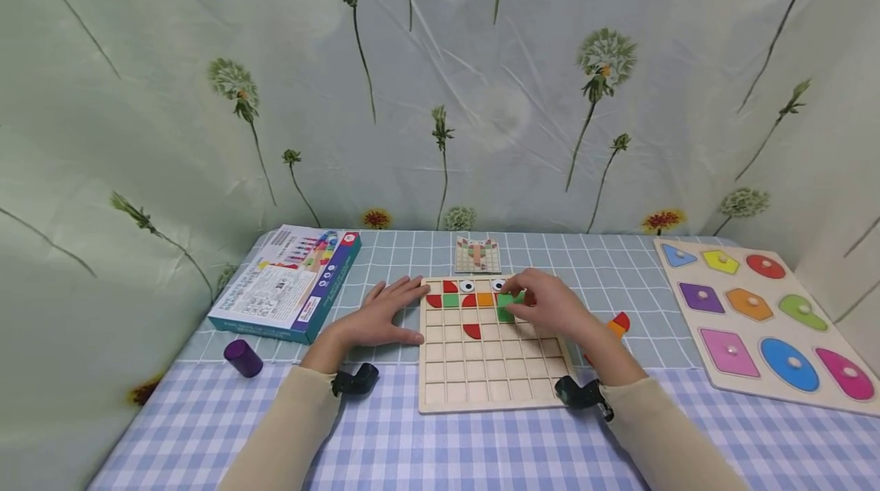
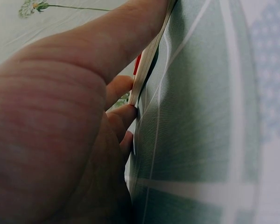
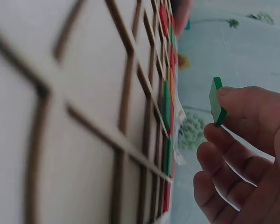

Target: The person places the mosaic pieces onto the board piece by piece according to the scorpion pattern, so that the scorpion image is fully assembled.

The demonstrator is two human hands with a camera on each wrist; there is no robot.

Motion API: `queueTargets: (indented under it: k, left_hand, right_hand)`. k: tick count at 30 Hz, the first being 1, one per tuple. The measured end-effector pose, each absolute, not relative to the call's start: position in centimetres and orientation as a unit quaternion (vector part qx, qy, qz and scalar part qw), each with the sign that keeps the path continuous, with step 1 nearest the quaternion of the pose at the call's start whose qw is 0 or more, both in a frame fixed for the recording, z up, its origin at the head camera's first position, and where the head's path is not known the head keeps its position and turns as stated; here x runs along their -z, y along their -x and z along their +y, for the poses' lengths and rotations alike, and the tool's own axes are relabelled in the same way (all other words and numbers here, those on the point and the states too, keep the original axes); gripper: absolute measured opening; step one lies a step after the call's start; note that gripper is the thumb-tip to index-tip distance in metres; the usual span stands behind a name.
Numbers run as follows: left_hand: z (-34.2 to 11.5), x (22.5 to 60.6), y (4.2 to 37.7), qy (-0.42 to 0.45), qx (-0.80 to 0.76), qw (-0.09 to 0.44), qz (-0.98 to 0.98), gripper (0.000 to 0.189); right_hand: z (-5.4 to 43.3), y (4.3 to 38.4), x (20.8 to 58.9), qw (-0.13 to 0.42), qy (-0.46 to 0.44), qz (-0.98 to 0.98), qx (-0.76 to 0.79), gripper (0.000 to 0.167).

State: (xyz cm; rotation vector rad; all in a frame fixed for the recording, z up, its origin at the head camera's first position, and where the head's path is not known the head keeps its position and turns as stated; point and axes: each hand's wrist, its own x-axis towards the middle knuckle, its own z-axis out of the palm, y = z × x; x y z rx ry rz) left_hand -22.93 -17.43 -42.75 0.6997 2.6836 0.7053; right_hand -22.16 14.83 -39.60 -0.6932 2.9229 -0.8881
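A wooden grid board (image 1: 454, 392) lies on the table with red, green, orange and eye-patterned pieces in its far rows. My right hand (image 1: 550, 304) is over its far right part. In the right wrist view, thumb and fingertip pinch a small green square tile (image 3: 216, 101), held apart from the board's surface. A red quarter-round piece (image 1: 471, 331) sits alone in a lower cell. My left hand (image 1: 385, 317) rests at the board's left edge, fingers extended and touching it; the left wrist view shows the thumb along that edge. Behind the board is a small pattern card (image 1: 477, 255).
Left of the board lie a boxed set (image 1: 285, 285) and a purple cylinder (image 1: 244, 358). Orange and red pieces (image 1: 618, 324) lie partly hidden beside my right forearm. A knobbed shape puzzle (image 1: 745, 338) lies at the right. A flowered curtain (image 1: 509, 109) hangs behind the table.
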Motion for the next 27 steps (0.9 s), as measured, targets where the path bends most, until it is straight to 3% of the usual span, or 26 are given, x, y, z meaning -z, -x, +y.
queueTargets:
  k: [27]
  left_hand:
    - [-17.4,43.0,23.0,-0.238,-0.242,0.136,0.931,0.091]
  right_hand:
    - [11.6,23.0,40.0,0.081,0.252,0.929,0.258,0.013]
